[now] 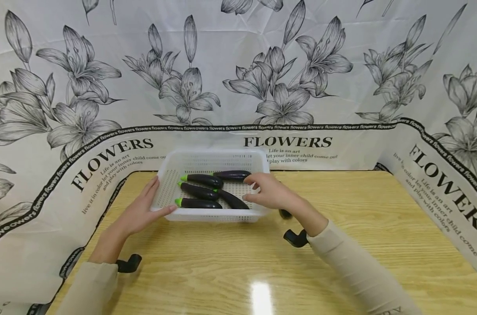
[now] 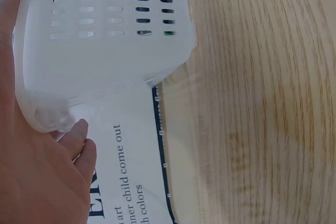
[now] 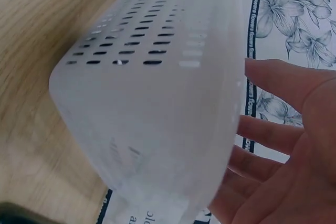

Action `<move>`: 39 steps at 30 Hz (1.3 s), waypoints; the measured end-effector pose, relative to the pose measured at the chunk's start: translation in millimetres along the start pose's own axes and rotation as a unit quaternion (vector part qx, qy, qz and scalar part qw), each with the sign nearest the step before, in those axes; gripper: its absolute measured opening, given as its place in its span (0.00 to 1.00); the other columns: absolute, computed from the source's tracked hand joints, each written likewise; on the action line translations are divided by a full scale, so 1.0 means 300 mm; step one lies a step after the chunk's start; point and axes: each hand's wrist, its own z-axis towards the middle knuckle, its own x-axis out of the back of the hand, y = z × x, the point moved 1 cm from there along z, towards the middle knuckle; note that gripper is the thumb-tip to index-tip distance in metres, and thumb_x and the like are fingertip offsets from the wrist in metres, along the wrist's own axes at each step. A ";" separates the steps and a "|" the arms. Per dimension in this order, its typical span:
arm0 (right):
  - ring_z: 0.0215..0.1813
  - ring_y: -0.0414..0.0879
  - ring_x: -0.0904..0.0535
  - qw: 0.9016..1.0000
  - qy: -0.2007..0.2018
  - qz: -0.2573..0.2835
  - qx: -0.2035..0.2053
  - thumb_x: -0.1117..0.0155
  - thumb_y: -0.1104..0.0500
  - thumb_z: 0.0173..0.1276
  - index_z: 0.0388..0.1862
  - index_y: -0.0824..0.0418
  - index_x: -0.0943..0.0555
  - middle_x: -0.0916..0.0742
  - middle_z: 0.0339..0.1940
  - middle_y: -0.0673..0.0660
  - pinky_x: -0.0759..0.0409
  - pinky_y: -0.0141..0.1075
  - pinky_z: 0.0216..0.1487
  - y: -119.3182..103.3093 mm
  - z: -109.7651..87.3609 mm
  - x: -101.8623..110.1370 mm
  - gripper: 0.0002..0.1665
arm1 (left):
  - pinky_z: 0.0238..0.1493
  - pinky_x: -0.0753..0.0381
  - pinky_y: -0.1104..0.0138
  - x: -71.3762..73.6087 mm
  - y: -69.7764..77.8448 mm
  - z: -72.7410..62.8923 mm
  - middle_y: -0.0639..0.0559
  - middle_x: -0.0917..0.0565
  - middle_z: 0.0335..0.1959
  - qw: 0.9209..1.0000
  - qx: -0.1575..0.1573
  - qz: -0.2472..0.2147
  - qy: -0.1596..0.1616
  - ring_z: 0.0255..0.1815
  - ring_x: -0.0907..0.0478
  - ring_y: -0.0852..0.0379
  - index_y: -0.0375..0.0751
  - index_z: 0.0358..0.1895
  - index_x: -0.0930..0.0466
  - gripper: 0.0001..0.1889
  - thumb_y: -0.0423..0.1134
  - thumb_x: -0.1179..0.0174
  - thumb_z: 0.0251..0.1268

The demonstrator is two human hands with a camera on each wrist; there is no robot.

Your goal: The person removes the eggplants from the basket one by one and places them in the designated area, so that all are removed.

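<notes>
A white perforated plastic basket (image 1: 214, 215) holds several dark purple eggplants (image 1: 199, 204) with green stem ends. My left hand (image 1: 141, 210) grips the basket's left side, its thumb along the front rim. In the left wrist view, fingertips (image 2: 79, 135) curl around the basket's corner below the rim. My right hand (image 1: 271, 191) reaches over the right rim, fingers loosely bent and holding nothing. Its index finger is close to the right end of the rearmost eggplant (image 1: 232, 176). In the right wrist view, the basket wall (image 3: 152, 108) hides those fingertips.
The basket stands toward the back of a wood-grain table (image 1: 207, 262). A dark rounded object (image 1: 285, 214) lies on the table right of the basket, partly hidden by the right forearm. Flower-printed cloth (image 1: 207, 96) rises behind and along both sides. Black mounts (image 1: 129, 264) sit at both wrists.
</notes>
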 end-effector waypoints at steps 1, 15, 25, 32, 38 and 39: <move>0.59 0.63 0.19 1.000 -0.011 -0.006 0.000 0.31 0.55 0.71 0.65 0.71 0.23 0.18 0.63 0.68 0.19 0.51 0.60 -0.004 0.006 -0.007 0.29 | 0.69 0.39 0.30 -0.001 -0.001 0.000 0.40 0.63 0.85 1.000 -0.001 0.000 0.000 0.78 0.48 0.26 0.39 0.84 0.65 0.57 0.68 0.42 0.69; 0.55 0.58 0.16 0.996 -0.069 -0.049 -0.022 0.31 0.54 0.71 0.67 0.71 0.24 0.16 0.59 0.67 0.17 0.47 0.57 -0.004 0.099 -0.099 0.32 | 0.68 0.37 0.31 -0.003 -0.009 -0.005 0.42 0.62 0.85 1.000 -0.007 -0.005 0.006 0.77 0.45 0.27 0.40 0.84 0.64 0.57 0.68 0.42 0.68; 0.62 0.59 0.20 0.988 -0.089 -0.089 -0.088 0.32 0.54 0.72 0.66 0.72 0.24 0.16 0.60 0.67 0.20 0.51 0.62 -0.008 0.152 -0.145 0.31 | 0.69 0.37 0.31 -0.002 -0.012 0.001 0.40 0.63 0.85 1.000 -0.004 -0.001 0.000 0.77 0.44 0.25 0.39 0.84 0.65 0.57 0.68 0.42 0.68; 0.56 0.57 0.17 0.980 -0.090 -0.112 -0.138 0.30 0.53 0.70 0.57 0.68 0.18 0.14 0.55 0.64 0.18 0.49 0.57 -0.004 0.168 -0.171 0.24 | 0.68 0.37 0.31 -0.004 -0.014 0.000 0.39 0.62 0.85 1.000 -0.003 -0.001 -0.002 0.76 0.43 0.25 0.39 0.84 0.65 0.58 0.69 0.42 0.68; 0.46 0.52 0.16 0.977 -0.091 -0.119 -0.152 0.29 0.55 0.69 0.49 0.66 0.16 0.12 0.47 0.61 0.16 0.46 0.49 0.001 0.180 -0.180 0.17 | 0.69 0.37 0.31 -0.004 -0.014 -0.003 0.40 0.62 0.85 1.000 -0.004 0.000 0.001 0.77 0.45 0.25 0.39 0.84 0.65 0.57 0.69 0.42 0.68; 0.44 0.51 0.16 0.977 -0.092 -0.119 -0.152 0.29 0.55 0.69 0.48 0.66 0.16 0.12 0.46 0.60 0.16 0.46 0.47 0.001 0.181 -0.181 0.16 | 0.69 0.37 0.31 -0.004 -0.015 -0.003 0.40 0.62 0.85 1.000 -0.004 -0.001 0.001 0.77 0.45 0.26 0.39 0.84 0.65 0.58 0.69 0.42 0.68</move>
